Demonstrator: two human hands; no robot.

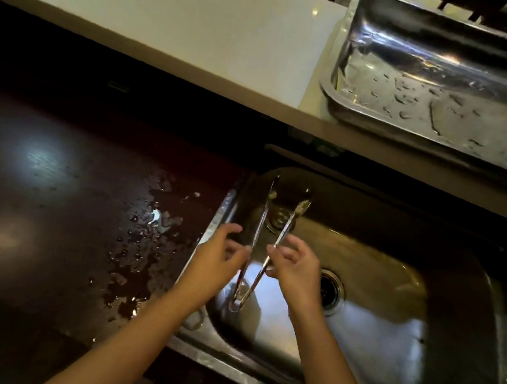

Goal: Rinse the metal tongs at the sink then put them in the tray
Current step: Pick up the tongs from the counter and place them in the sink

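Note:
Long metal tongs [261, 226] hang spread open over the steel sink [392, 311], tips pointing away from me with pale food bits stuck on them. My left hand [219, 259] holds the left arm of the tongs and my right hand [293, 267] pinches the right arm, near the hinged end. A large wet steel tray [389, 113] rests on the raised pale ledge at the upper right, apart from the tongs. No running water is visible.
A dark countertop [64, 196] to the left carries water droplets and puddles near the sink edge. A white raised counter [158, 6] runs across the back. The sink drain [329, 290] lies just right of my right hand.

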